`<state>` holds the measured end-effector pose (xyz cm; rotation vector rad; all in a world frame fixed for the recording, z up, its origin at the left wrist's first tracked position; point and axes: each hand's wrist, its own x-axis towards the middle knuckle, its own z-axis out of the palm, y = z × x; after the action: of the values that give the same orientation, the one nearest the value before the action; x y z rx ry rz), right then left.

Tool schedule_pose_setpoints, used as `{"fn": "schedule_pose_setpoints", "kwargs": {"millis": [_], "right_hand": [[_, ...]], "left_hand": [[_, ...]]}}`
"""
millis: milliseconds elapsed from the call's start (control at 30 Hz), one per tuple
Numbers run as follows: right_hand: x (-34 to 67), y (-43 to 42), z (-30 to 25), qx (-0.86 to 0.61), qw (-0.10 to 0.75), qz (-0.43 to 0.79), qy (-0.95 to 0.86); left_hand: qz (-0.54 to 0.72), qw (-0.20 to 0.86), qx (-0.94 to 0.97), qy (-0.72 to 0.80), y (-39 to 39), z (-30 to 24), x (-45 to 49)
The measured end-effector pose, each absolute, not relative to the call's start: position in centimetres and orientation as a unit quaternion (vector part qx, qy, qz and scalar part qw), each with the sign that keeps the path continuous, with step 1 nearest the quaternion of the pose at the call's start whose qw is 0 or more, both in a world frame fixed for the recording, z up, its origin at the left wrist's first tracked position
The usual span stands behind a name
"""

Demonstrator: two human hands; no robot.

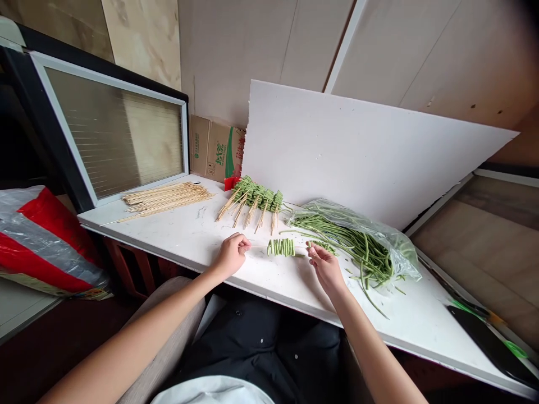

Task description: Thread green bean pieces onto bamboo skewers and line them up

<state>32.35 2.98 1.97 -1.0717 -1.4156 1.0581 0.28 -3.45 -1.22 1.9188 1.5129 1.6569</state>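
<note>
A thin bamboo skewer [259,246] runs sideways just above the table, with several cut green bean pieces [281,247] threaded side by side along its middle. My left hand [232,255] is closed on its left end, thumb against fingers. At the other end, the thumb and fingers of my right hand [326,268] pinch a small green bean piece [309,245] by the skewer's tip. Partly hidden behind that hand lies a small heap of cut bean pieces [326,246]. Further back, finished bean skewers [261,196] are stacked, their bare sticks pointing towards me.
Loose bamboo skewers [168,197] lie on the white table [189,238] at left. Long green beans [370,252] spill from a clear plastic bag [404,252] at right. A white board [357,157] and a cardboard box [217,148] stand behind. A black phone-like object [488,336] lies far right.
</note>
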Motion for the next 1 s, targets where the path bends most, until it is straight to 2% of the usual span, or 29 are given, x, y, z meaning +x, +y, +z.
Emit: {"fn": "schedule_pose_setpoints", "kwargs": {"millis": [100, 300, 1000], "right_hand": [[32.1, 2.6, 2.2, -0.385, 0.523, 0.533, -0.543], [31.1, 1.3, 1.8, -0.35, 0.503, 0.6, -0.515], [30.6, -0.1, 2.7, -0.37, 0.478, 0.581, -0.544]], "left_hand": [[0.556, 0.088, 0.655, 0.504, -3.6, -1.2, 0.4], [0.558, 0.087, 0.666, 0.488, -3.8, -1.2, 0.5], [0.547, 0.048, 0.661, 0.512, -3.8, -1.3, 0.5]]}}
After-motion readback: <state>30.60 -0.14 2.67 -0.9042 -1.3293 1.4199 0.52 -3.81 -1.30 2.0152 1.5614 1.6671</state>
